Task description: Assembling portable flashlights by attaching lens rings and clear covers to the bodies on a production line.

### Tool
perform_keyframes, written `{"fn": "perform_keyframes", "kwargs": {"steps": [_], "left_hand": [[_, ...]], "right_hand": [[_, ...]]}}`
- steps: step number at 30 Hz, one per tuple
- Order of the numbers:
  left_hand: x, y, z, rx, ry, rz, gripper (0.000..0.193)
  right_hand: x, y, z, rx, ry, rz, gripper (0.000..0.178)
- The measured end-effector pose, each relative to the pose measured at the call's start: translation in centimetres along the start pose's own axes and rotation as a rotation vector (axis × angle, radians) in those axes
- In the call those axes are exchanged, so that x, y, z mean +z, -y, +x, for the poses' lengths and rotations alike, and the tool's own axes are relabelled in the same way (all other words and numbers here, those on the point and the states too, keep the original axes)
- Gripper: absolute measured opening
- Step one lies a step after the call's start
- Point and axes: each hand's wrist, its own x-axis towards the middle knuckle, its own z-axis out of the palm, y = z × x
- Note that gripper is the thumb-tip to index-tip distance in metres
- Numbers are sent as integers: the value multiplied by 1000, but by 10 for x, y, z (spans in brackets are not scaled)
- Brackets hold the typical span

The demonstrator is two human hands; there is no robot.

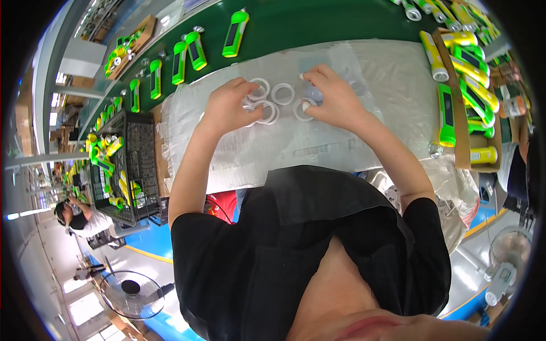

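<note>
At least five white plastic rings point(283, 103) lie loose on the translucent sheeting point(239, 156) at the upper middle of the head view, some overlapping; more may hide beneath the left hand point(228, 108). None is seen fitted to anything, so handling of these rings looks unfinished, though what share is done cannot be told.

The left hand is open, thumb and forefinger parted and curved about the rings on the left. The right hand point(335, 101), with two white-covered fingertips, has thumb and finger apart around a clear bluish piece point(311, 91); whether it grips that piece or the ring by its thumb cannot be told.

Five large green flashlights point(235, 35) stand out along the green belt point(290, 25) at the upper left, with smaller ones farther off. At the right, one cardboard carton point(462, 122) holds several yellow and green flashlights, too overlapped to count exactly; one yellow flashlight point(434, 55) and one green flashlight point(446, 116) lie just left of it. Two fans point(132, 292) show, lower left and lower right.
</note>
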Motion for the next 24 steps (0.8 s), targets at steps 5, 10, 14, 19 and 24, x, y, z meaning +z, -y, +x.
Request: {"fn": "perform_keyframes", "kwargs": {"steps": [5, 10, 14, 19, 24], "left_hand": [[3, 23, -28, -46, -103, -25, 39], [-1, 50, -48, -100, -187, -188, 37], [1, 87, -51, -176, -277, -401, 30], [5, 130, 15, -129, -450, -292, 34], [34, 175, 97, -88, -235, -34, 52]], "right_hand": [[64, -7, 33, -111, 43, -20, 48], [106, 5, 44, -173, 80, 165, 50], [135, 22, 52, -218, 41, 172, 48], [151, 49, 73, -205, -69, 256, 41], [132, 49, 106, -136, -355, 188, 30]]}}
